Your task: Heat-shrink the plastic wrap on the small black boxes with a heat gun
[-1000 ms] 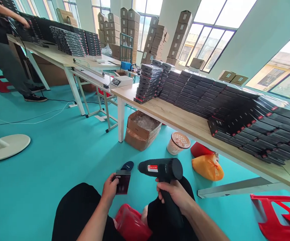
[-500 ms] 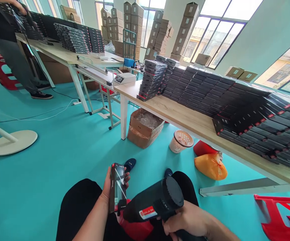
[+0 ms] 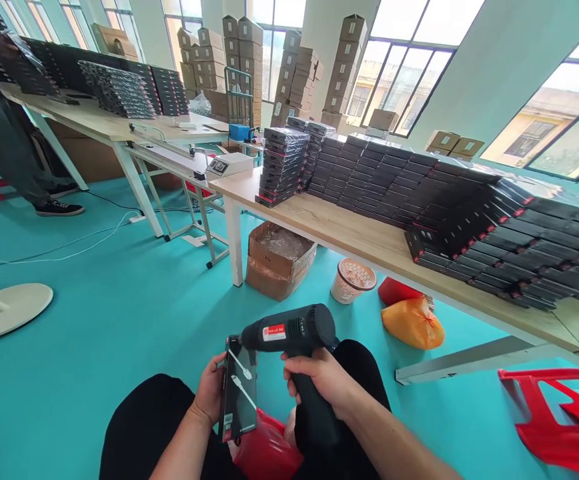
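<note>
My left hand (image 3: 210, 395) grips a slim black box (image 3: 238, 393) with a white cable pictured on its front, held upright over my lap. My right hand (image 3: 320, 379) is wrapped round the handle of a black heat gun (image 3: 292, 333) with a red label. The gun's nozzle points left and sits right at the top edge of the box. Below both hands a red plastic stool (image 3: 264, 450) shows between my black-clad legs.
A long wooden table (image 3: 359, 237) on the right carries rows of stacked black boxes (image 3: 419, 193). Under it sit an open carton (image 3: 277, 257), a round tub (image 3: 352, 280) and an orange bag (image 3: 412, 323). A person stands at the far left table (image 3: 94, 120). A red stool (image 3: 559, 420) lies at right.
The heat gun has risen from low over my lap and levelled out, its nozzle now at the box's top. The box sits slightly lower in my left hand.
</note>
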Available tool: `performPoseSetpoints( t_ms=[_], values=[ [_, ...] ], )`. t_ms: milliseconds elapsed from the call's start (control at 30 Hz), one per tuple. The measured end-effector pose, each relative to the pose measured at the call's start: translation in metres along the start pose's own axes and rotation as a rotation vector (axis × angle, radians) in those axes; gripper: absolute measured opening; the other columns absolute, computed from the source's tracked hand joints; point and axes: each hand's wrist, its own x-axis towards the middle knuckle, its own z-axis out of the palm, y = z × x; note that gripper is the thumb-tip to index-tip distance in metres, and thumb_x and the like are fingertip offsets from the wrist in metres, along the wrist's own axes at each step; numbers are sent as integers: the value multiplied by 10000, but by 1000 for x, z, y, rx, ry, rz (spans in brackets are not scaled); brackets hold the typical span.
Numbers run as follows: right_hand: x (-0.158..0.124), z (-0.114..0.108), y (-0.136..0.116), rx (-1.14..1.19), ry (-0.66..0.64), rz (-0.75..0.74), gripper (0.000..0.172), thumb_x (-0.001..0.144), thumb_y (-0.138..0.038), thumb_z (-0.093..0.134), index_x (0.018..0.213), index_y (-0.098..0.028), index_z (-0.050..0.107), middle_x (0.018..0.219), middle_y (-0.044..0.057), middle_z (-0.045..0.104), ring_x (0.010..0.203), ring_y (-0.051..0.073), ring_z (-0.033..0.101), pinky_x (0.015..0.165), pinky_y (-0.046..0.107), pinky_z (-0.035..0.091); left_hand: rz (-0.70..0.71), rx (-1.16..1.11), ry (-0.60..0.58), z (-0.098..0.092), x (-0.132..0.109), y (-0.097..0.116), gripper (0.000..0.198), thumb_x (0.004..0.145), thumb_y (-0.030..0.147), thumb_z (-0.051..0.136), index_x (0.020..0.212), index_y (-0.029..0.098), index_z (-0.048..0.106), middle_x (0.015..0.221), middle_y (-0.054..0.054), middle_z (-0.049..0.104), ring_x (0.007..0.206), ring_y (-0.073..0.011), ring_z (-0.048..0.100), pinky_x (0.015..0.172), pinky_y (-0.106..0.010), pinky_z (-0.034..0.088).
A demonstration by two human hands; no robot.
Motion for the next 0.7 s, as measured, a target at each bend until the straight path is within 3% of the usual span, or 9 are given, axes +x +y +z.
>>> performPoseSetpoints(
  t_ms=[133,200,367,433,500,633,700],
  values=[
    [4,8,2,-3,25,6,242,643,-314,716,807,-146,657,620,3,640,482,138,571,456,271,429,-119,-1,-64,1,-2,1,323,803,414,598,859,124,726,664,-99,727,587,-270,700,596,-384,560],
    [5,8,3,-12,10,20,257,623,-292,728,822,-141,666,623,14,653,476,150,578,446,278,427,-98,-21,-52,3,-3,2,283,798,396,608,802,135,718,652,-87,722,591,-261,697,605,-373,562],
    [2,-2,1,-25,130,9,208,656,-309,704,774,-150,639,602,-12,610,480,116,549,456,252,425,-64,-60,-38,4,-2,0,243,798,359,610,726,144,696,630,-85,715,546,-242,678,562,-353,549],
    [1,-5,0,-26,93,24,239,654,-321,708,800,-138,659,626,10,635,496,134,573,458,264,434,-45,-62,-29,3,-1,-1,225,792,347,623,716,146,691,604,-76,705,527,-241,672,540,-348,541],
    [3,-7,-1,-37,57,26,265,633,-309,722,821,-130,671,633,24,649,494,154,584,449,279,433,-43,-54,-33,2,0,-2,231,793,345,631,741,132,704,619,-90,715,530,-247,678,538,-351,543],
    [10,-12,-6,-68,138,-20,218,666,-316,699,802,-160,632,630,-17,610,499,120,555,463,255,425,-87,-55,-103,6,-3,-1,295,799,373,616,857,109,733,721,-131,752,638,-293,725,596,-393,572],
    [9,-12,-12,-87,119,-35,208,687,-328,689,813,-175,628,645,-26,611,516,112,556,483,248,436,-121,-52,-146,9,-5,0,330,803,394,603,916,113,736,765,-132,760,710,-311,741,638,-415,585]
  ],
)
